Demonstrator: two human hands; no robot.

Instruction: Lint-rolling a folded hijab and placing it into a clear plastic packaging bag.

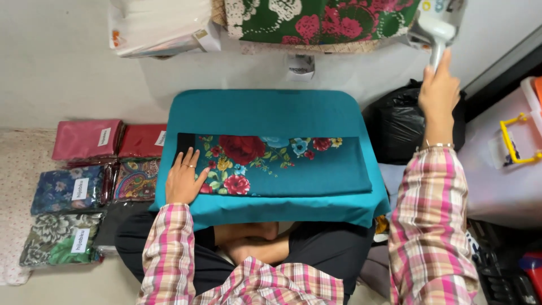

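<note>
- Along the floor at the far left you have a block of folded scarves in clear plastic sleeves (84, 186), red, blue floral, paisley and grey-green, each with a small white label; they lie well apart from both of your hands.
- Your left hand (183, 179) lies flat, palm down, on the left end of the folded floral scarf (271, 166), near the left edge of the board. The fingers (191, 158) are spread and released, pressing rather than gripping, and 1 of them wears a ring.
- The scarf lies as a long, flat rectangle across the teal padded board (271, 107) on your lap. Its long axis runs left to right, so from your left fingers the cloth stretches away to the right. The weave looks thin, smooth and matte; red roses with blue and yellow blooms crowd the left half, and the right half is plain teal.
- The board's cover is the same teal, soft-looking, with rounded far corners.
- Your left hand is much the nearer to the scarf; your right hand (437, 93) is raised beyond the board's far right corner, well clear of the cloth.
- The right fingers are clenched around the handle of a white handheld steamer (435, 25), hard and glossy plastic, above a crumpled black plastic bag (395, 121).
</note>
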